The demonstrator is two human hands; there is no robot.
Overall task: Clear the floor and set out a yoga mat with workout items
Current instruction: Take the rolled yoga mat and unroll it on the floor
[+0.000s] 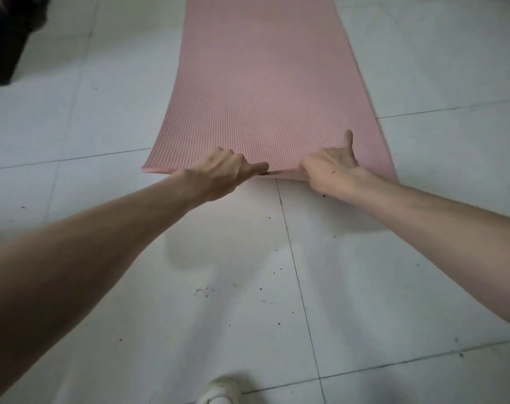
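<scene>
Down on the pale tiled floor (423,258), right in front of me, I've got both hands on the near end of the pink yoga mat (265,83). My left hand (219,176) is curled shut, pinching the short edge just left of centre; my right hand (329,170) grips that edge too, fingers tucked under, with one finger poking up over the mat surface. The edge is lifted slightly between the hands, and I can see a sliver of shadow beneath it.

I'd call this the laying-out step, nearly done: the mat runs away from me, unrolled and flat as far as the top of the view. Next move, I reckon, is to tug it straight and press this end down so it doesn't curl.

It looks like ribbed foam, soft and fairly thick at the lip. Dark crumbs dot the tiles near my shoe (221,389), so the floor could use a sweep. No workout items in view yet.
</scene>
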